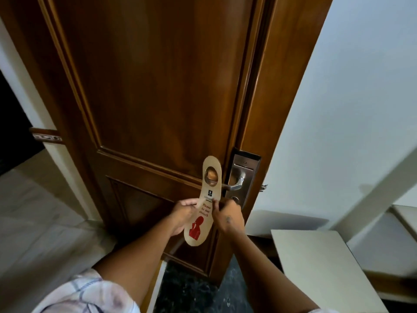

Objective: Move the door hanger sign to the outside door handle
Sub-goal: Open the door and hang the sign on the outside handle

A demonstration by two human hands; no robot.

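Two hands share the work, both closed on the middle of the door hanger sign (pixel 204 204). The left hand (pixel 184 216) wraps the sign's left edge, thumb over the printed face and the other fingers curled behind it out of sight. The right hand (pixel 228 216) pinches the right edge between thumb and fingertips, just under the lock plate.

From that grip the sign runs steeply up and slightly right, its long axis close to upright, red print toward the camera and the round hole at the top end. The hole stands just left of the lever door handle (pixel 234 185), about level with it, and the lever's free tip points toward the sign, nearly meeting its right edge. The right hand is the nearer one to the lever, so I judge the hole must travel rightward over that tip.

Whether sign and lever touch cannot be made out. The door (pixel 158 86) fills the view, and which face of it this is stays uncertain. A second small handle tip (pixel 263 187) peeks past the door's edge, mostly hidden.
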